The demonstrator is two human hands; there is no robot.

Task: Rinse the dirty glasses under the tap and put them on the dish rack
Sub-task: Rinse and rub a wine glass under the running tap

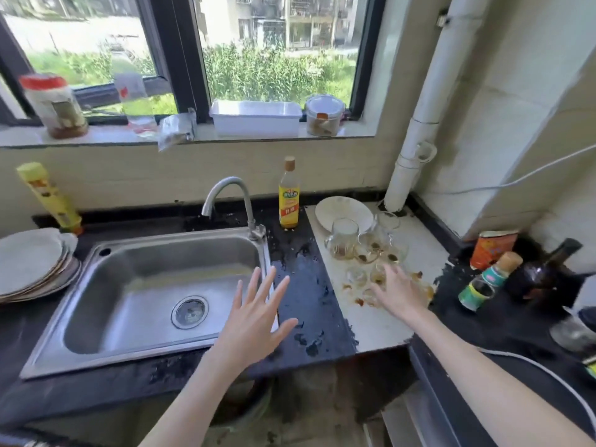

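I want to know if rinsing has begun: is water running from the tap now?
No, the tap has no stream under its spout, and both the left hand and the right hand hold no glass.

- A home kitchen, lived-in and mid-chore.
- Steel sink (151, 298) sunk into a dark, wet desk (309, 304), curved tap (230, 201) at its back edge.
- Stacked plates (32, 266) left of the sink, a white plate (343, 212) and stained glasses (364, 253) on the right.
- Yellow-labelled condiment bottle (288, 195) against the wall, more bottles (483, 282) in the right corner.
- Jars (54, 104) and a white tub (254, 119) along the windowsill.
- Beyond the window (277, 59), greenery and apartment blocks.
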